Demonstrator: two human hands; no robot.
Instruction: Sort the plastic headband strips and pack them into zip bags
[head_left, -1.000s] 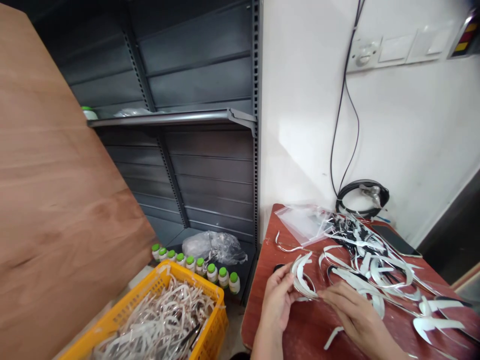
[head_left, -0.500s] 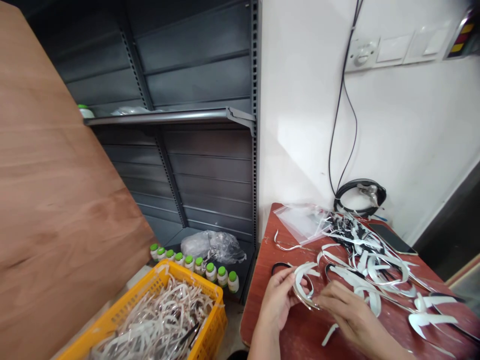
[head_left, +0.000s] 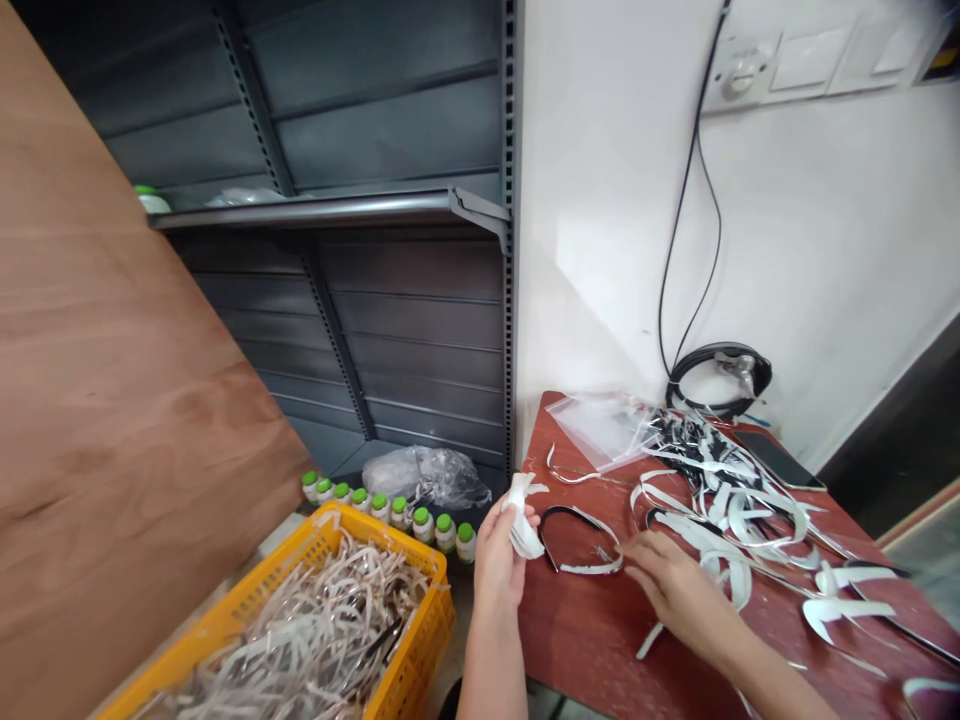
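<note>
My left hand (head_left: 501,565) is lifted at the table's left edge, above the crate's corner, and its fingers close on a bunched white curved strip (head_left: 523,517). A thin black curved band (head_left: 577,567) with a white lower edge lies on the red-brown table (head_left: 570,630). My right hand (head_left: 671,585) is just to the right of that band, its fingers apart and its fingertips next to the band's end. Under and beyond it is a tangled heap of white and black strips (head_left: 720,515).
A yellow plastic crate (head_left: 341,522) of pale strips stands at lower left, beside a row of several green-capped bottles (head_left: 397,517). A plywood board (head_left: 112,400) leans at left. A zip bag (head_left: 600,430), phone (head_left: 780,460) and black cable coil (head_left: 718,378) sit at the table's back.
The two hands no longer share the curved piece. My left hand has moved left with the white strip, and the black band now lies on the table under my right hand's fingertips.
</note>
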